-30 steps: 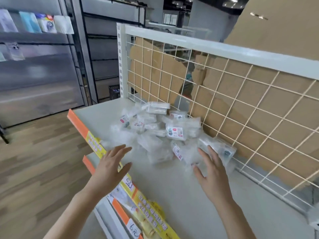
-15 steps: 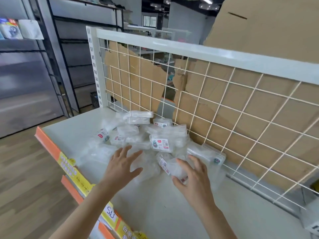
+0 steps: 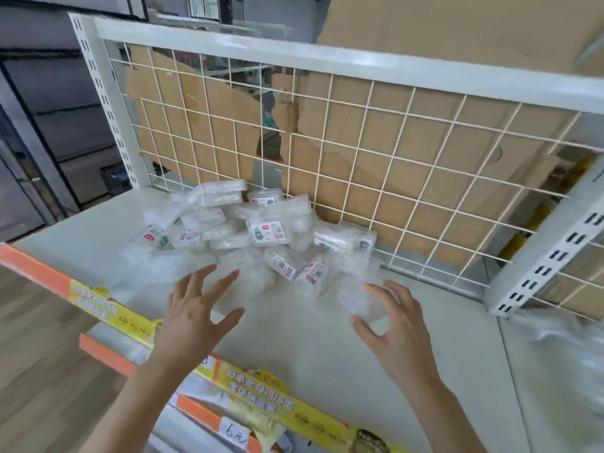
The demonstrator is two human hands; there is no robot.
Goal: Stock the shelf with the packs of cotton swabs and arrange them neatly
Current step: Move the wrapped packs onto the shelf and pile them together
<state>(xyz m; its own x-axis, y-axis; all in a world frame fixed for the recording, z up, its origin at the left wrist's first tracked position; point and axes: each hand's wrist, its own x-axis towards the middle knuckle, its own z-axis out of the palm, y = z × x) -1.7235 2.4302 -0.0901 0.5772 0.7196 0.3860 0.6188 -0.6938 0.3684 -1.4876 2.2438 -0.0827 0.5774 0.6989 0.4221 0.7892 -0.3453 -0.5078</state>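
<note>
Head view: our left hand (image 3: 192, 318) fingers spread, right hand (image 3: 398, 331) grip unclear; careless sweeping could topple heaped clear plastic swab packs (image 3: 266, 230).

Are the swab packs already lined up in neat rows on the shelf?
No, the packs lie in a jumbled heap against the wire grid, tilted every which way.

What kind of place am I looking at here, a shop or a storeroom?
Most likely a shop being stocked: a white shelf with a wire grid back, an orange-yellow price strip along its edge, and a heap of swab packs.
</note>
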